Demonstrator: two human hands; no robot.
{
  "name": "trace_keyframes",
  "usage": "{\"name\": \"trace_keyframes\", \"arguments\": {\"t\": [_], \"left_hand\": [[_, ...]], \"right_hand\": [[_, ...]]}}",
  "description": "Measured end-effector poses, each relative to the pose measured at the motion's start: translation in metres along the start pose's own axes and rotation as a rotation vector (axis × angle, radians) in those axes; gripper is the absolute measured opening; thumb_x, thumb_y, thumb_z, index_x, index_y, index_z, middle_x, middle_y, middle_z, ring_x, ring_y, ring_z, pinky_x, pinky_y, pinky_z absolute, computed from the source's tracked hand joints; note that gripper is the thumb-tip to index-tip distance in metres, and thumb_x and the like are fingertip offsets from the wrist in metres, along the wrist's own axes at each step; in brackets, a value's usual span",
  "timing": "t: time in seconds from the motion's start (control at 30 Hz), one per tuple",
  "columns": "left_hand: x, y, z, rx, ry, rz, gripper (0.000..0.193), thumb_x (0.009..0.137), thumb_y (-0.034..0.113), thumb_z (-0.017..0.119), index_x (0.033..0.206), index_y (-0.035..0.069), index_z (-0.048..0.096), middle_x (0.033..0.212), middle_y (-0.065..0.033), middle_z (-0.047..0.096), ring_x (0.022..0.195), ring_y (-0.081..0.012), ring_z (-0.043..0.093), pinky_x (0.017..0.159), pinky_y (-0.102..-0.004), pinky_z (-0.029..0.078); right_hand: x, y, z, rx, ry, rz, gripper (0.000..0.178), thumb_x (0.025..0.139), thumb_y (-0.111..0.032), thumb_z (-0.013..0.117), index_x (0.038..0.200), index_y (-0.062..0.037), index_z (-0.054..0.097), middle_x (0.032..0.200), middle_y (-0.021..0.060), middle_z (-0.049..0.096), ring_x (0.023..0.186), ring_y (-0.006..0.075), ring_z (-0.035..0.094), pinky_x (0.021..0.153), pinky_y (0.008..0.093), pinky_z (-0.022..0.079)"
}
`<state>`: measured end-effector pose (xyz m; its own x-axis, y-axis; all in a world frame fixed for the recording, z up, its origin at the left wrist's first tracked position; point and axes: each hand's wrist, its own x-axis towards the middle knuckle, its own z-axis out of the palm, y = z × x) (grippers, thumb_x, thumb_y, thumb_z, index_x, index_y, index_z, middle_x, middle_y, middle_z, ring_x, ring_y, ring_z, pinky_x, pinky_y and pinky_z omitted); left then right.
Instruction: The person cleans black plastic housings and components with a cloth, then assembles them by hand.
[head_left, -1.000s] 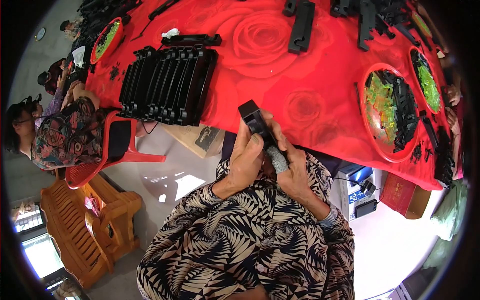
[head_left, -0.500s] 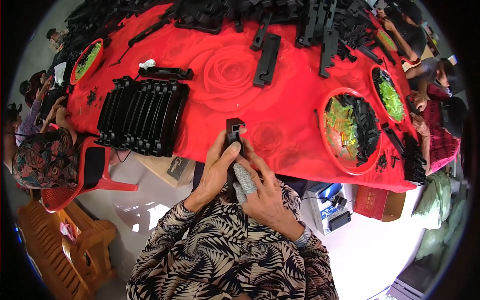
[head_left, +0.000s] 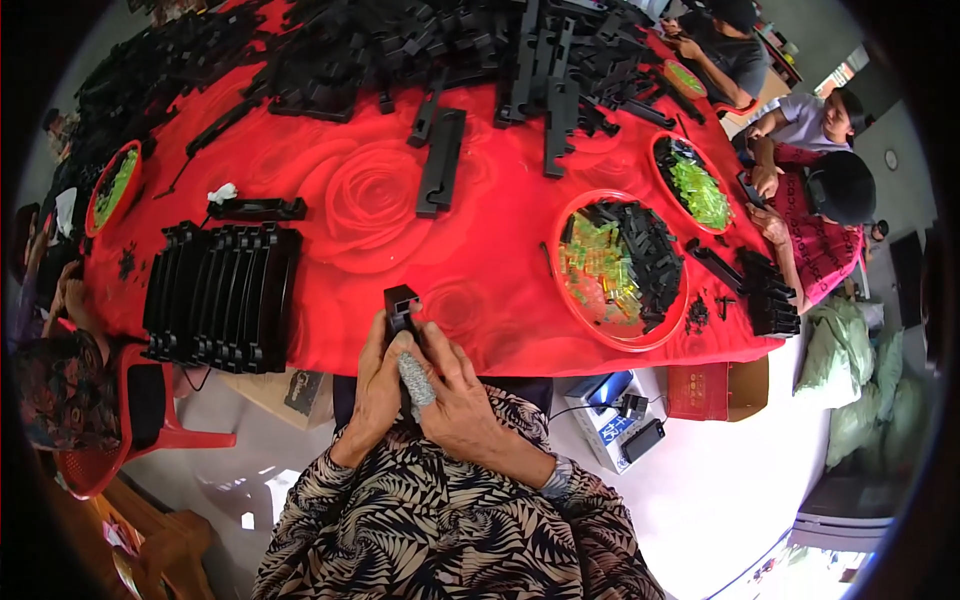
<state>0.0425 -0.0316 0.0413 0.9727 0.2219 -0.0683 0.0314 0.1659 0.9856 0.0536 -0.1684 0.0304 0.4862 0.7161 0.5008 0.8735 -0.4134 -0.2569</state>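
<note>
A long black plastic part (head_left: 402, 299) is held upright between my two hands at the table's near edge. My left hand (head_left: 374, 398) closes around its left side, thumb on the near face. From the right, my right hand (head_left: 462, 408) grips it with bent fingers. A grey speckled wrap (head_left: 416, 381) lies along my right thumb's place, between the hands. The part's lower end is hidden by the hands. Left of them stands a row of similar black parts (head_left: 222, 300). Ahead to the right is a red basket (head_left: 566, 300) holding small black pieces and clear yellow-green pieces.
Black parts (head_left: 360, 60) are heaped across the far side of the red tablecloth (head_left: 370, 205). A second red basket (head_left: 655, 165) stands at the right, near a person in pink (head_left: 815, 215). Below the table edge are a red box (head_left: 698, 392) and a red chair (head_left: 130, 430).
My view has swung, so the table and baskets appear farther left and lower. Both hands still hold the black part, with little visible change in grip.
</note>
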Motion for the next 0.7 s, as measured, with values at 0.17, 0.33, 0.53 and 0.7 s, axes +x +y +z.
{"name": "trace_keyframes", "arguments": {"t": [0.17,0.33,0.53,0.7], "left_hand": [[0.000,-0.002,0.000,0.009,0.016,-0.053,0.034,0.104,0.022,0.036,0.129,0.001,0.047,0.116,-0.0064,0.057,0.103,-0.0129,0.056,0.090,-0.0263,0.045],[0.000,0.000,0.002,-0.080,0.023,-0.069,0.035,0.103,0.024,0.040,0.128,0.001,0.048,0.111,-0.0058,0.056,0.099,-0.0123,0.055,0.088,-0.0263,0.045],[0.002,-0.007,0.001,-0.158,0.035,-0.066,0.032,0.101,0.027,0.046,0.124,0.005,0.052,0.096,-0.0005,0.055,0.085,-0.0085,0.053,0.077,-0.0218,0.044],[0.004,-0.002,0.004,-0.204,-0.011,-0.058,0.033,0.101,0.027,0.048,0.124,0.004,0.052,0.095,-0.0010,0.056,0.086,-0.0100,0.055,0.077,-0.0228,0.045]], "right_hand": [[-0.001,0.002,0.002,0.005,-0.027,-0.008,0.052,0.076,-0.010,0.054,0.122,0.0135,0.053,0.145,0.0296,0.036,0.140,0.0475,0.024,0.108,0.0570,0.033],[-0.002,0.003,0.001,0.087,0.021,-0.002,0.051,0.079,-0.007,0.052,0.125,0.0144,0.050,0.137,0.0289,0.046,0.138,0.0458,0.030,0.108,0.0548,0.033],[-0.007,0.003,0.011,0.057,0.052,0.006,0.052,0.082,-0.012,0.051,0.128,0.0105,0.050,0.141,0.0254,0.045,0.139,0.0450,0.028,0.109,0.0537,0.032],[-0.008,0.003,0.015,0.087,0.058,0.018,0.049,0.081,-0.012,0.051,0.125,0.0106,0.053,0.143,0.0266,0.041,0.139,0.0465,0.027,0.108,0.0543,0.032]]}}
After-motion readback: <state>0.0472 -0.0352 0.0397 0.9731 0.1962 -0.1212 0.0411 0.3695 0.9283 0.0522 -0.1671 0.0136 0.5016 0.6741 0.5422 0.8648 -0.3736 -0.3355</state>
